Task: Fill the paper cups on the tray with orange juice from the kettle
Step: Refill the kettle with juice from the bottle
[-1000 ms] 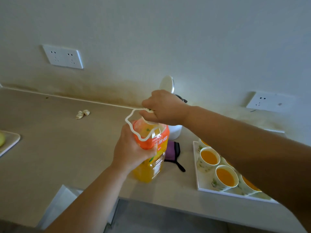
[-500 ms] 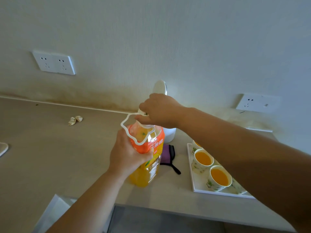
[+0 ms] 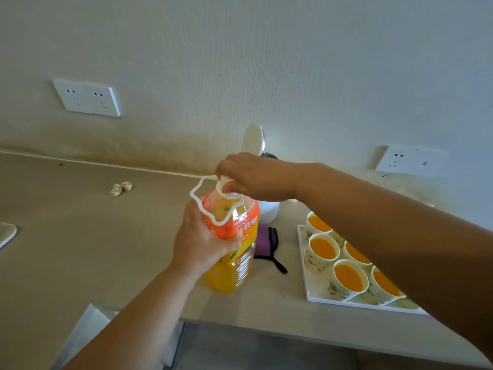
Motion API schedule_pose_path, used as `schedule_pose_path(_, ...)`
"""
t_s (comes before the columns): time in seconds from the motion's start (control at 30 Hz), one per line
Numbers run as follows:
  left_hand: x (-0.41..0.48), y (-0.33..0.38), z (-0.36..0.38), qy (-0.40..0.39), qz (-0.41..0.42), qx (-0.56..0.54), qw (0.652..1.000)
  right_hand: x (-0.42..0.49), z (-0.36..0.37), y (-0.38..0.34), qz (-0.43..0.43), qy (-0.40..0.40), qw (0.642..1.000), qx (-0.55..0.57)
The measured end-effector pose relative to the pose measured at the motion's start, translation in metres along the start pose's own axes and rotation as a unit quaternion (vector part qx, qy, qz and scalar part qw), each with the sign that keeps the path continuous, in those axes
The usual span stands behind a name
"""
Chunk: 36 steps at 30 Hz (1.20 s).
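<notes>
Left hand: my left hand [image 3: 202, 244] wraps the orange juice bottle [image 3: 234, 263] at its label, upright on the counter [image 3: 80, 236].
Right hand: my right hand [image 3: 256, 177] pinches the white cap [image 3: 223, 182] at the neck.
Cups: the paper cups [image 3: 324, 248] stand full on the tray [image 3: 306, 289], right of the bottle.
Kettle: the kettle [image 3: 268, 212] is far behind my wrist.
Risk, elbow: my right forearm crosses above the cups, so a dip could topple them.
Risk, squeeze: a hard grip with the cap loose could spurt juice.
</notes>
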<state>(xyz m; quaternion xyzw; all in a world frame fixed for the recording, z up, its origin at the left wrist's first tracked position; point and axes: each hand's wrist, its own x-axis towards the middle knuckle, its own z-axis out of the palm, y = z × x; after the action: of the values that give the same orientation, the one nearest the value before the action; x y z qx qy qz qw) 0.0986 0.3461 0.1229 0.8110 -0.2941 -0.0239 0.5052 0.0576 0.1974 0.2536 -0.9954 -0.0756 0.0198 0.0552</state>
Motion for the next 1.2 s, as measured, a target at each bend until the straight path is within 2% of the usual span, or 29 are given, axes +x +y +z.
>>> schedule_pose_path(0.07,0.000,0.001,0.000,0.002,-0.004,-0.003,1.000,-0.002,-0.003,-0.004,0.000,0.005,1.000,-0.027)
schedule_pose_path(0.13,0.000,0.001,0.000,0.003,-0.007,-0.001,1.000,-0.002,-0.005,-0.010,0.021,0.048,0.995,-0.090)
schedule_pose_path(0.23,0.000,0.002,0.000,0.005,-0.013,-0.001,1.000,0.002,-0.012,-0.018,0.154,0.105,0.969,-0.162)
schedule_pose_path(0.3,0.000,0.001,0.000,0.004,-0.016,0.003,1.000,0.004,-0.014,-0.023,0.187,0.095,0.957,-0.201)
schedule_pose_path(0.47,0.001,-0.001,0.001,-0.001,-0.016,0.000,1.000,0.009,-0.016,-0.031,0.183,0.040,0.967,-0.174)
schedule_pose_path(0.57,0.001,-0.002,0.002,-0.001,-0.015,0.000,1.000,0.010,-0.018,-0.029,0.145,-0.002,0.975,-0.169)
schedule_pose_path(0.73,-0.001,0.000,0.002,-0.001,-0.028,-0.011,1.000,0.000,-0.024,-0.021,0.097,-0.071,0.991,-0.053)
schedule_pose_path(0.87,-0.002,0.000,0.002,-0.001,-0.029,-0.012,1.000,0.001,-0.026,-0.017,0.071,-0.093,0.992,-0.047)
schedule_pose_path(1.07,0.001,-0.003,0.003,0.006,-0.023,-0.014,1.000,-0.008,-0.026,-0.017,0.048,-0.095,0.993,-0.060)
schedule_pose_path(1.2,0.000,-0.001,0.003,0.007,-0.023,-0.013,1.000,-0.009,-0.030,-0.026,0.056,-0.045,0.997,0.019)
